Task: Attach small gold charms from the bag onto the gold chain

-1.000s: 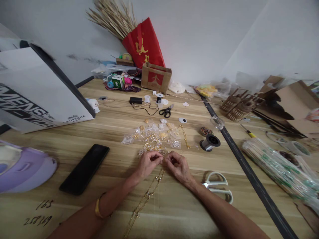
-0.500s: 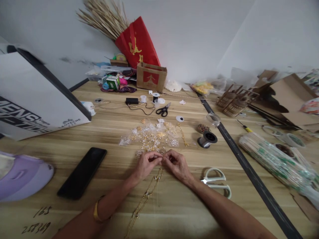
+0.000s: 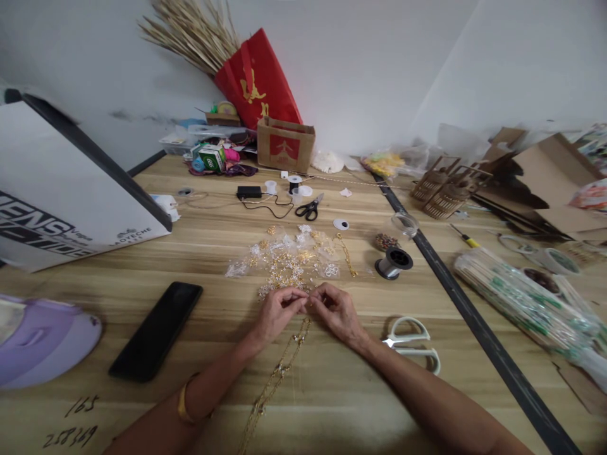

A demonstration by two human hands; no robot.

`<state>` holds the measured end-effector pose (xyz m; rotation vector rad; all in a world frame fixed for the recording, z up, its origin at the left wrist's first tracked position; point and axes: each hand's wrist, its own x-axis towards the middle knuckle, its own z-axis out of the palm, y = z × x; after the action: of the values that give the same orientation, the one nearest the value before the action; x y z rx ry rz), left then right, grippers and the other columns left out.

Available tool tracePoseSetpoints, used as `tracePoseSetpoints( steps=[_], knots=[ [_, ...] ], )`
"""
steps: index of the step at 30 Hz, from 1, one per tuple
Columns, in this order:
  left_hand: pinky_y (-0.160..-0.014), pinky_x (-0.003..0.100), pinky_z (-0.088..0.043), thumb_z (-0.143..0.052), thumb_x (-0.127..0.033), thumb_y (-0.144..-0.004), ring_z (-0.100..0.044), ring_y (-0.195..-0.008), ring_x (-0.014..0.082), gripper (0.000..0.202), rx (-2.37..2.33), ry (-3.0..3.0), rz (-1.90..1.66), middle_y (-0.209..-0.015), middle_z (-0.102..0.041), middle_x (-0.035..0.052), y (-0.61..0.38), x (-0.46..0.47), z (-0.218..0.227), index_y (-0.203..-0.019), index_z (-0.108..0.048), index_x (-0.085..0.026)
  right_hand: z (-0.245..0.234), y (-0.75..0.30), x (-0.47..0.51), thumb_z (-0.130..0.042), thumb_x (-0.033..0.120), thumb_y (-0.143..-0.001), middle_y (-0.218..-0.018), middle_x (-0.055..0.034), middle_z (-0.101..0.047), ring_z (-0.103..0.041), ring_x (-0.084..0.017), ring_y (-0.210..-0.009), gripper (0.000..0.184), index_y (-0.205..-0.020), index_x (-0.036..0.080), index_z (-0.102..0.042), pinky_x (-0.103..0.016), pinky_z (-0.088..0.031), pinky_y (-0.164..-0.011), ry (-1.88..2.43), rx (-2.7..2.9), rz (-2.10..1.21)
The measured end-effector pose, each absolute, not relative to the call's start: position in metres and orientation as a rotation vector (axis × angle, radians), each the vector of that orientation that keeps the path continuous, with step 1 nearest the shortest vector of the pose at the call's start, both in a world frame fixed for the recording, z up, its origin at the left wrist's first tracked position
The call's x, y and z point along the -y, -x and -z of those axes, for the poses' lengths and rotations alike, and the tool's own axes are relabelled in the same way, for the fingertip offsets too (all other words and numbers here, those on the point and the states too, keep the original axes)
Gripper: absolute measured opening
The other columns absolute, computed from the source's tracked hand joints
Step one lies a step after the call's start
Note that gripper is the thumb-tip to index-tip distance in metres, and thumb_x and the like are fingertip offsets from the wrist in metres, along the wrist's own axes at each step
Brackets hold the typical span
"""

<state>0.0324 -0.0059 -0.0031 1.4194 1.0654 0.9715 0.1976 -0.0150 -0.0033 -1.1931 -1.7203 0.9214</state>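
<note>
My left hand (image 3: 281, 311) and my right hand (image 3: 334, 311) meet fingertip to fingertip over the table, both closed in a pinch. Whatever lies between the fingertips is too small to make out. Just beneath them, a gold chain (image 3: 279, 371) with small beads runs down toward the table's near edge. Directly beyond the fingers spreads a pile of small gold and clear beads (image 3: 289, 265), partly in little plastic bags (image 3: 237, 268). A short gold chain (image 3: 348, 254) lies to the right of the pile.
White-handled scissors (image 3: 411, 344) lie right of my right forearm, a black phone (image 3: 156, 332) left of my left. A wire spool (image 3: 393, 263), black scissors (image 3: 310, 207) and a paper bag (image 3: 286, 145) stand farther back. Bagged sticks (image 3: 516, 303) lie at right, a large white box (image 3: 71, 183) at left.
The view has shifted very slightly. Both hands keep their pinch in nearly the same place, and the chain and beads look unchanged.
</note>
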Motion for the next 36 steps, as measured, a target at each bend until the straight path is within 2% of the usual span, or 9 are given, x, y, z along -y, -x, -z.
tracePoseSetpoints(
  steps=[36],
  knots=[
    [-0.057,0.023,-0.049,-0.060,-0.022,-0.075,-0.060,-0.057,0.0135,0.012,-1.145,-1.481,-1.012,-0.059,-0.064,0.0020,-0.0311,0.0056,0.0035,-0.079,-0.066,-0.012,0.0021,-0.1957,0.0173,-0.053,0.030,-0.082,-0.058,0.0008,-0.053,-0.045,-0.010,-0.052,0.018,-0.070,0.016,-0.056,-0.021,-0.036,-0.048,1.177,1.724,-0.985]
  ],
)
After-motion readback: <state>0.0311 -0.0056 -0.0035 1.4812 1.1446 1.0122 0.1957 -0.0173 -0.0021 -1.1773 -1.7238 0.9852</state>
